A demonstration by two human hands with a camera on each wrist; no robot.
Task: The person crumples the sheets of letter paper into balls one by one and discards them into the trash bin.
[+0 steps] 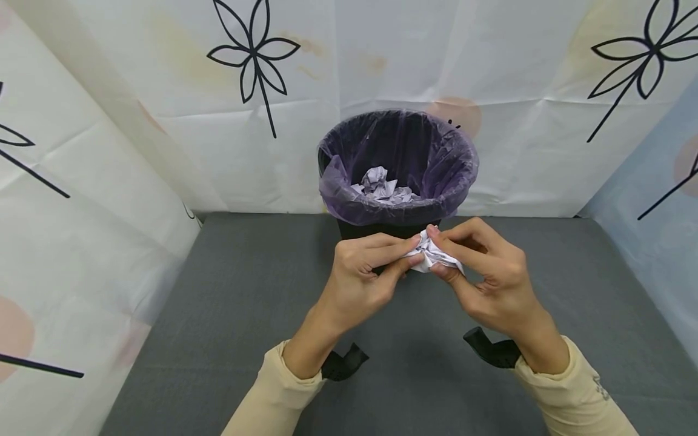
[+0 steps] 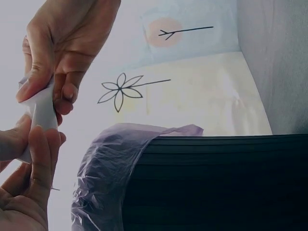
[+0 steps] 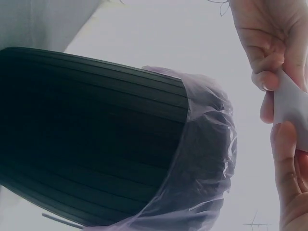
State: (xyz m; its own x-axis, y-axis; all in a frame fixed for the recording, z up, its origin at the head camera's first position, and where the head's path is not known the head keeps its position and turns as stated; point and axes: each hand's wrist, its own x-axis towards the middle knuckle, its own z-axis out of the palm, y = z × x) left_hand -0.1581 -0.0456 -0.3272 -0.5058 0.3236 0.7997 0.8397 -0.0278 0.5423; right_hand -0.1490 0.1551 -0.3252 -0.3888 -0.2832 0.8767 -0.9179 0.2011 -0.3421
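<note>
Between both hands is a crumpled piece of white paper [image 1: 434,254], held in front of the bin's near side. The left hand [image 1: 365,272] pinches its left end between thumb and fingers. On the other end, the right hand [image 1: 485,269] pinches with thumb and fingertips. Just behind stands a dark bin [image 3: 91,139] lined with a purple plastic bag [image 1: 332,188], whose edge folds over the rim. Several crumpled papers [image 1: 382,186] lie inside it. In the left wrist view the paper [image 2: 43,110] spans the gap between the two hands.
The bin stands at the back of a grey table surface [image 1: 245,303], close to a white cloth backdrop [image 1: 163,139] printed with black flowers. More printed cloth [image 1: 71,242] rises along the left side, and a bluish cloth [image 1: 654,181] along the right. Black straps [image 1: 343,363] sit at the wrists.
</note>
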